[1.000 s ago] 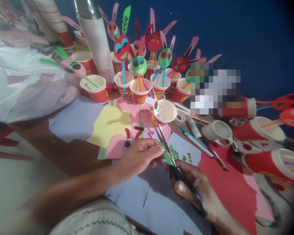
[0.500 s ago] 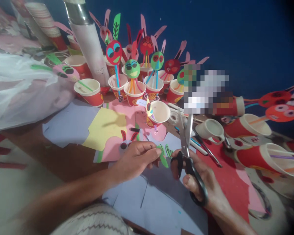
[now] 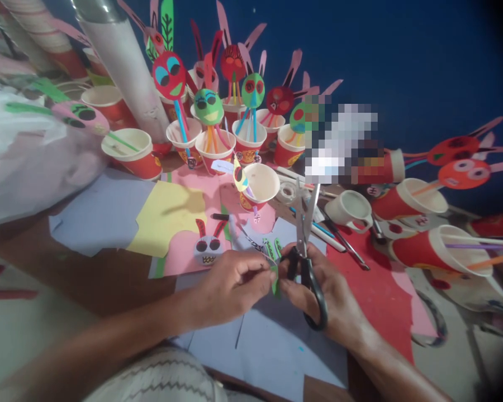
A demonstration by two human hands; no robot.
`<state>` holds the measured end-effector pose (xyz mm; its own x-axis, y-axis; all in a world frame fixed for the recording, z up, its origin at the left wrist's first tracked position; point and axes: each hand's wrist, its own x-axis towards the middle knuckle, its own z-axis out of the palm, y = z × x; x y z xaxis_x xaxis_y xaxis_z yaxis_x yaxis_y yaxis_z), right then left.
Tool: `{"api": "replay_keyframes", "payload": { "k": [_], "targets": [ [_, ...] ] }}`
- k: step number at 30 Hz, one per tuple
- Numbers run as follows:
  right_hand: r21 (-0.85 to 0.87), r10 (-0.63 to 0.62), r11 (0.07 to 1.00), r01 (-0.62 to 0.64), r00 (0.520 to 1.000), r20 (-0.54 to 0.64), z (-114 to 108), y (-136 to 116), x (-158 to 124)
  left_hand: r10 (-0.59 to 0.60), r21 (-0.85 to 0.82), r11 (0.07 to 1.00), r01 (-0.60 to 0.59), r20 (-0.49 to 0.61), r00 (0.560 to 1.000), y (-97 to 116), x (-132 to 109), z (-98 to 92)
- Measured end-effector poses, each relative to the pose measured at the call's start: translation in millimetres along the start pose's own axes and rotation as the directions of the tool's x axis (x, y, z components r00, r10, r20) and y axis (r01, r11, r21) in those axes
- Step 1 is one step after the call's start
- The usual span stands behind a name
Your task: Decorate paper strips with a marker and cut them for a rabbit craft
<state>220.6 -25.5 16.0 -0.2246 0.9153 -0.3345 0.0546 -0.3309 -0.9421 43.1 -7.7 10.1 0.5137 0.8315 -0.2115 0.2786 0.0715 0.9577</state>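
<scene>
My left hand (image 3: 241, 285) pinches a small green paper cutout (image 3: 275, 282) between thumb and fingers. Close beside it, my right hand (image 3: 324, 285) is closed around the black handles of a pair of scissors (image 3: 305, 223), whose blades point up and stand a little apart. The right fingertips are near the green piece; I cannot tell whether they touch it. Just beyond the hands lie green paper pieces with black markings (image 3: 271, 249). Left of these rests a grey paper face with red ears (image 3: 208, 248), partly behind my left hand.
Red paper cups with paper-face figures (image 3: 216, 146) line the blue wall. A single cup (image 3: 262, 184) stands nearer. A white mug (image 3: 350, 209) is to the right, above red paper (image 3: 373, 301). Blue-grey sheets (image 3: 276, 346) lie below my hands. A plastic bag (image 3: 37, 162) sits left.
My right hand, with the scissors, has come closer to my left hand and the green piece. The view has shifted slightly, so the cups appear further left.
</scene>
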Motion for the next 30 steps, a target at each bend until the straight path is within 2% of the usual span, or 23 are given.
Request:
{"api": "replay_keyframes", "payload": {
  "k": [5, 10, 12, 15, 24, 30],
  "targets": [
    [-0.027, -0.035, 0.999, 0.034, 0.999, -0.030, -4, 1, 1, -0.026, -0.058, 0.998, 0.024, -0.031, 0.999, -3, 0, -3.0],
    [-0.034, -0.031, 0.999, 0.034, 0.996, 0.087, -7, 2, -1, -0.049, -0.061, 0.997, 0.038, -0.184, 0.982, 1, 2, -12.0],
    [-0.061, -0.047, 0.997, 0.051, 0.997, 0.069, -7, 1, -2, -0.065, -0.070, 0.996, 0.050, -0.227, 0.972, 2, 2, -13.6],
    [-0.087, -0.100, 0.991, 0.098, 0.995, -0.021, -4, -1, 0, -0.070, -0.089, 0.995, 0.049, -0.253, 0.965, 3, 2, -12.1],
    [-0.118, -0.148, 0.984, 0.130, 0.977, -0.155, 3, -1, 3, -0.041, -0.172, 0.985, 0.010, -0.178, 0.983, 0, 3, 0.9],
    [-0.044, -0.081, 0.996, 0.076, 0.988, -0.128, 4, -1, 3, -0.111, -0.314, 0.947, 0.063, -0.137, 0.984, 1, 5, 2.4]
  ]
}}
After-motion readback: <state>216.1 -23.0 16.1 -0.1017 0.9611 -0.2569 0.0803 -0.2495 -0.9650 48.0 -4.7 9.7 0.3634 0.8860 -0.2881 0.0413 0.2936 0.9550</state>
